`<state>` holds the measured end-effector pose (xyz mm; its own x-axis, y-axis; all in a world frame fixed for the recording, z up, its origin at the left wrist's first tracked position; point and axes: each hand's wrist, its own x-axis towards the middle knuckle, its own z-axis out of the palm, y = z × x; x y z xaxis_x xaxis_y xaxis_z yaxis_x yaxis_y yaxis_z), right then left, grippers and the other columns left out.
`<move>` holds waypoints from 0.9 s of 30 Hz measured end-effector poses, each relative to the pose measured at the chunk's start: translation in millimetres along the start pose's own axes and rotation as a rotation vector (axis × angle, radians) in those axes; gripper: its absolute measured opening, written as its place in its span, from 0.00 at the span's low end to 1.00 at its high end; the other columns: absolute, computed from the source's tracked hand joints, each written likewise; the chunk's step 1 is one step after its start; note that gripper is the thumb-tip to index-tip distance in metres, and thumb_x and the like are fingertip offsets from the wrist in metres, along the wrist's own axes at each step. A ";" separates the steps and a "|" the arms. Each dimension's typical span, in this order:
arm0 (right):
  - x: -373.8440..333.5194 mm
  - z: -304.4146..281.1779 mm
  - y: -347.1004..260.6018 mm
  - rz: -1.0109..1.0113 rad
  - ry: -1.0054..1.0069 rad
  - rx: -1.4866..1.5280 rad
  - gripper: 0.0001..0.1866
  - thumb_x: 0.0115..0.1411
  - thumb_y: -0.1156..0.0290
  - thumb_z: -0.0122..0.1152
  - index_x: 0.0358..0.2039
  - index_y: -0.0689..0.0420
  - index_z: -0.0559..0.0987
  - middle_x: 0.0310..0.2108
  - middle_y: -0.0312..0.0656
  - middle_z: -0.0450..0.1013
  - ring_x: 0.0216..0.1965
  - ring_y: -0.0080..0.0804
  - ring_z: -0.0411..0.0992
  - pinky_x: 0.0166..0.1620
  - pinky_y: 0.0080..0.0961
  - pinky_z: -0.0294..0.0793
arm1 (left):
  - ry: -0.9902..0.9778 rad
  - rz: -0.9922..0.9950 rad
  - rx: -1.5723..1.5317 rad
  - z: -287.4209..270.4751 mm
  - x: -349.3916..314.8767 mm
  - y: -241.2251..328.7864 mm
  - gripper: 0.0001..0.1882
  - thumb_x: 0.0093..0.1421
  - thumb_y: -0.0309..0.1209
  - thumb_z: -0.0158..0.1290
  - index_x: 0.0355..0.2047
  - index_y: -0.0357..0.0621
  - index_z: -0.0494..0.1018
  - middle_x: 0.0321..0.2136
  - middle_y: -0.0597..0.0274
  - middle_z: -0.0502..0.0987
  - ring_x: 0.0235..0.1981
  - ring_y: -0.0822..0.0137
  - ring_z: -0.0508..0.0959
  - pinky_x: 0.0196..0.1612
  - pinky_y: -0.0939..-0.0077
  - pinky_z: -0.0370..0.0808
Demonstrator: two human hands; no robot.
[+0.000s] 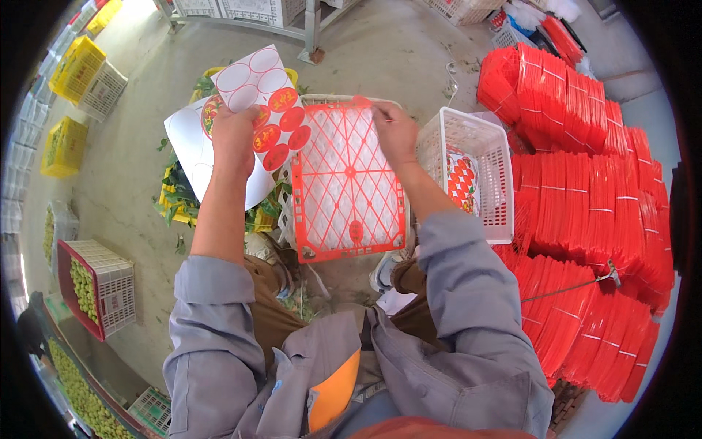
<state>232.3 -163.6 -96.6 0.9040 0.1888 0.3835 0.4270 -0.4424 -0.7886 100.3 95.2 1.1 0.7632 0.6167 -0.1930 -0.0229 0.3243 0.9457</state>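
Note:
My left hand [232, 139] grips a sheet of stickers [257, 79], with red oval stickers on its right part and bare white ovals on its upper part. Beneath that hand lies a larger white sheet [191, 157]. In front of me a red lattice lid [349, 173] covers a crate with white film showing through. One red oval sticker [356, 231] is on the lid's near end. My right hand [397, 135] is at the lid's far right corner, fingers closed; a small red patch shows at the fingertips, and I cannot make out what they pinch.
A white basket [475, 126] holding more sticker sheets [462, 183] stands at the right. Tall bundles of red lattice lids [578, 190] fill the right side. Yellow crates [64, 146] and a crate of green fruit [110, 289] stand at the left. Leafy greens [175, 192] lie under the white sheet.

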 end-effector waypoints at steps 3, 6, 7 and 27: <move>-2.6 43.9 33.6 -0.078 -0.039 -0.226 0.10 0.63 0.65 0.61 0.43 0.51 0.84 0.39 0.42 0.82 0.42 0.44 0.79 0.47 0.37 0.78 | -0.034 -0.015 -0.021 3.5 -2.2 -0.2 0.16 0.62 0.20 0.54 0.50 0.32 0.73 0.43 0.57 0.80 0.41 0.67 0.79 0.46 0.70 0.76; -11.1 64.0 56.7 -0.088 -0.084 -0.349 0.09 0.63 0.64 0.61 0.41 0.50 0.84 0.40 0.40 0.82 0.45 0.45 0.78 0.47 0.40 0.78 | -0.055 -0.008 -0.046 6.5 -2.8 1.6 0.17 0.61 0.20 0.54 0.51 0.32 0.73 0.44 0.58 0.80 0.43 0.68 0.79 0.48 0.71 0.75; -12.9 67.8 61.5 -0.071 -0.090 -0.383 0.09 0.63 0.64 0.60 0.41 0.49 0.84 0.42 0.39 0.81 0.46 0.43 0.77 0.47 0.40 0.78 | -0.055 -0.015 -0.045 6.1 -2.7 2.7 0.17 0.61 0.20 0.54 0.52 0.33 0.73 0.44 0.59 0.79 0.44 0.68 0.78 0.48 0.71 0.75; -10.6 71.3 86.8 -0.417 -0.232 -0.499 0.11 0.59 0.70 0.61 0.41 0.54 0.85 0.49 0.38 0.79 0.53 0.43 0.74 0.54 0.40 0.76 | -0.054 -0.043 0.006 7.3 -5.8 5.4 0.19 0.63 0.18 0.54 0.55 0.33 0.69 0.47 0.53 0.80 0.43 0.62 0.82 0.47 0.68 0.81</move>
<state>261.3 -141.5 -203.3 0.6707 0.5892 0.4505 0.7301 -0.6317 -0.2608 100.5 88.1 9.2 0.7971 0.5628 -0.2189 0.0139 0.3453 0.9384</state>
